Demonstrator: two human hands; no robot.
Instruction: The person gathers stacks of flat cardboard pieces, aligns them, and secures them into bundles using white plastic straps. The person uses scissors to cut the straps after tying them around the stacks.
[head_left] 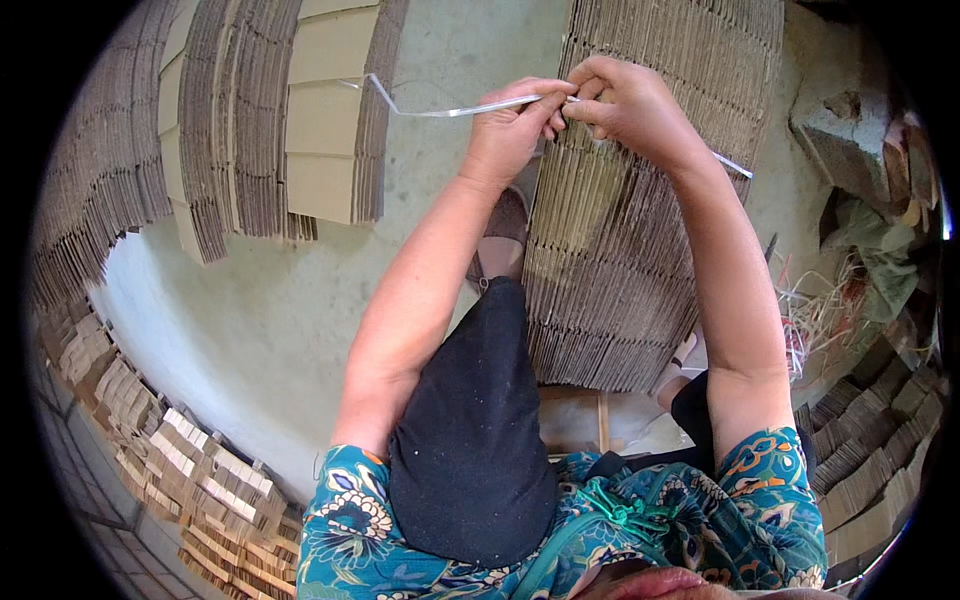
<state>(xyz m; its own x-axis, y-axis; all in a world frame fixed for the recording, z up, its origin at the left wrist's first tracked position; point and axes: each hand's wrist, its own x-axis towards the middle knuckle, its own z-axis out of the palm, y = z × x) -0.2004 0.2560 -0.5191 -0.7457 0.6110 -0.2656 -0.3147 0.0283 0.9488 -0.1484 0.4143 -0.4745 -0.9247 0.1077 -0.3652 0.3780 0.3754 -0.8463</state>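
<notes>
Above the long row of folded cardboard sheets (610, 260), my two hands meet at fingertip height. My left hand (508, 128) is closed, pinching a white plastic strap (445, 112) between thumb and fingers. One loose end of the strap runs out to the left and bends upward. My right hand (632, 105) is also closed, its thumb and forefinger pinching the strap close to the left fingertips. A strap piece (735, 166) shows to the right of my right forearm, lying across the row's edge. Exactly how the strap crosses between my fingers is too small to tell.
More bundles of cardboard (325, 110) stand on the floor at the upper left. Stacked cardboard (215, 470) lines the lower left. On the right are a heap of loose strap scraps (815, 310) and a dark green cloth (885, 265). My shoe (505, 215) rests beside the row.
</notes>
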